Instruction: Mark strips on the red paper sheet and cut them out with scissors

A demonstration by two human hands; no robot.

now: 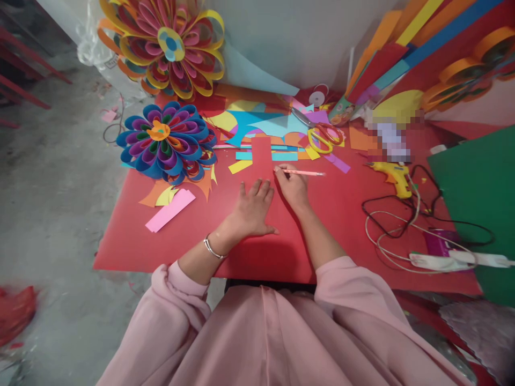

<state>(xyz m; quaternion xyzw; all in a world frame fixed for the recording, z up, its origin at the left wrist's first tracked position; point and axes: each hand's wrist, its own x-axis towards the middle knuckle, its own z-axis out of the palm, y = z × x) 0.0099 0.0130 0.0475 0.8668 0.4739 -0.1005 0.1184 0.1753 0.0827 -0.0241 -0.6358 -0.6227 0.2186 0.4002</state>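
My left hand lies flat with fingers stretched out, pressing on a red paper sheet that rests on the red table covering. My right hand is closed around a pink pencil, whose tip touches the red sheet near the sheet's right edge. A silver bracelet circles my left wrist. Both arms wear pink sleeves.
A blue-purple paper flower lies at the left, a larger yellow-pink paper flower behind it. Scissors, paper scraps, a pink strip, a yellow glue gun with cables, a power strip and green card lie about.
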